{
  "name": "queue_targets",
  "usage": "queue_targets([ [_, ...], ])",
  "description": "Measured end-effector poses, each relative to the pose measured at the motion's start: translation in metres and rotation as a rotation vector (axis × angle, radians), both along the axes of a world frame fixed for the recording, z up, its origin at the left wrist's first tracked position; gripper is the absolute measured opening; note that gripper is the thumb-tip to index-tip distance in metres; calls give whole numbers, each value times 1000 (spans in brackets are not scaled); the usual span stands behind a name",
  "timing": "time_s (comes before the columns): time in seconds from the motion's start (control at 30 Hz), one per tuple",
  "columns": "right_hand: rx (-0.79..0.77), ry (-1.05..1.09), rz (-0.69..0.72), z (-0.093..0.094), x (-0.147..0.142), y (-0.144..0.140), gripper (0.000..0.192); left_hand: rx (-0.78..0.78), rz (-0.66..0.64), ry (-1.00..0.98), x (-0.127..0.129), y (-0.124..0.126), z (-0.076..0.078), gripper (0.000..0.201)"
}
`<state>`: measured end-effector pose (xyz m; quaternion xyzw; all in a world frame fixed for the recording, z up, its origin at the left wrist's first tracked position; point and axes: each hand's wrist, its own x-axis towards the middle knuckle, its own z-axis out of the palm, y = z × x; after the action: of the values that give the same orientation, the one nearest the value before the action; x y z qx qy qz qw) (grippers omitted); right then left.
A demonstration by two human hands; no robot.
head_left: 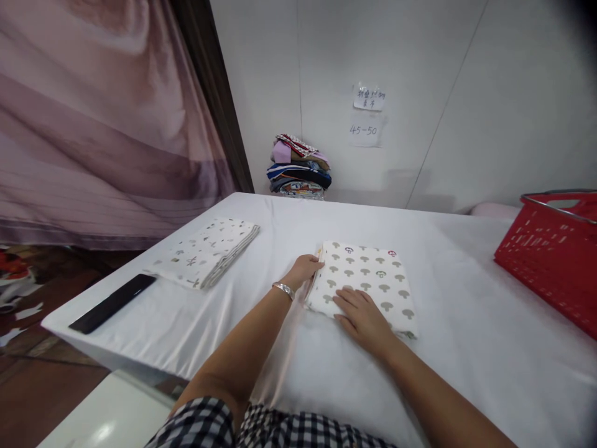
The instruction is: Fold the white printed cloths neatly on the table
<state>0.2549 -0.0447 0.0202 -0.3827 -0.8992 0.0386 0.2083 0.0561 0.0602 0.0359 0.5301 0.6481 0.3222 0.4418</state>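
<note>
A white folded cloth printed with grey-green mushrooms lies on the table in front of me. My left hand, with a silver bracelet at its wrist, grips the cloth's left edge. Flat on the near part of the cloth rests my right hand, fingers stretched out and pressing on its top. Further left lies a second folded cloth, white with small scattered prints, its layered edge facing right and apart from both hands.
The table has a white cover. A black flat object lies near its left edge. At the right stands a red basket with a metal handle. Beyond the far edge is a stack of folded fabrics against the wall; a pink curtain hangs left.
</note>
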Motion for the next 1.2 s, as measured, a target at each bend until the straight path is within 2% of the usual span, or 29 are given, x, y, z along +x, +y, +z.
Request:
queue_targets([
  [0.1, 16, -1, -7, 0, 0, -1, 33, 33, 56, 37, 2, 1, -3, 10],
  [0.27, 36, 23, 62, -1, -6, -12, 34, 15, 110, 11, 5, 1, -3, 13],
  [0.6, -23, 46, 105, 2, -10, -16, 34, -118, -29, -153, -7, -23, 15, 6],
  [0.9, -19, 48, 105, 0, -10, -14, 34, -112, -126, -146, -14, -44, 16, 15],
  [1.07, 1, 28, 96, 0, -11, -16, 37, -58, -37, -187, -13, -43, 10, 21],
  [1.2, -20, -30, 122, -1, -11, -17, 42, -99, 21, -199, -13, -43, 8, 26],
])
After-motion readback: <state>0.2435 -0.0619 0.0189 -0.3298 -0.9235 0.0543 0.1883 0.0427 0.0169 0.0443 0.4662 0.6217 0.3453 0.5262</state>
